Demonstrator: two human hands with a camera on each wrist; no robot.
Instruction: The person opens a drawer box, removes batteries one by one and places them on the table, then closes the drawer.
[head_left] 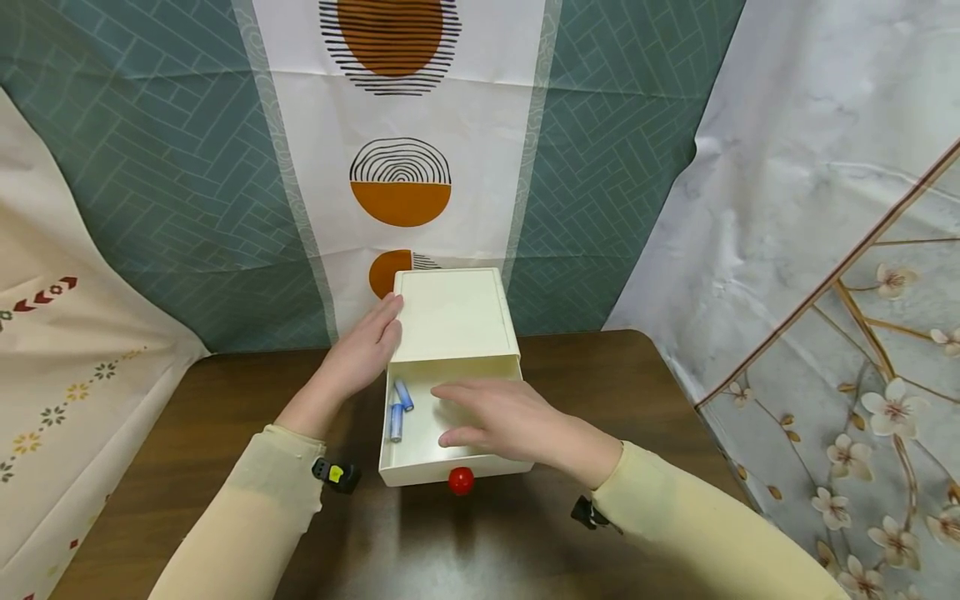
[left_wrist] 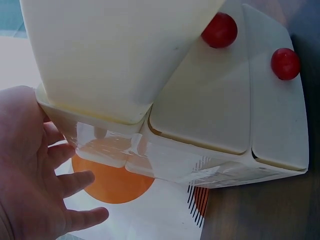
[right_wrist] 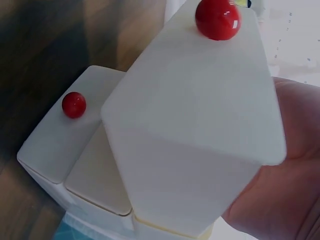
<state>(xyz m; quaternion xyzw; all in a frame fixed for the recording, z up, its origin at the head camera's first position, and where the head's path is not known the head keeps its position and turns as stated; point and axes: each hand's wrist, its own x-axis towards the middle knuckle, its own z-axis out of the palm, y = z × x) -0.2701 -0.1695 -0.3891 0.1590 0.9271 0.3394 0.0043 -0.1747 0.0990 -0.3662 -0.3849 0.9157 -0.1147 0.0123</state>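
Right hand (head_left: 502, 417) above an open drawer (head_left: 422, 450)

Its thumb and fingers are apart. Two blue batteries (head_left: 396, 422) lie at the drawer's left side, the far one slanted. The left hand (head_left: 367, 346), fingers spread, touches the left side of the white cabinet (head_left: 453, 317) on the brown surface (head_left: 225, 417). A red knob (head_left: 461, 481) sits on the drawer's near face; two lower drawers (left_wrist: 210, 95) are closed.
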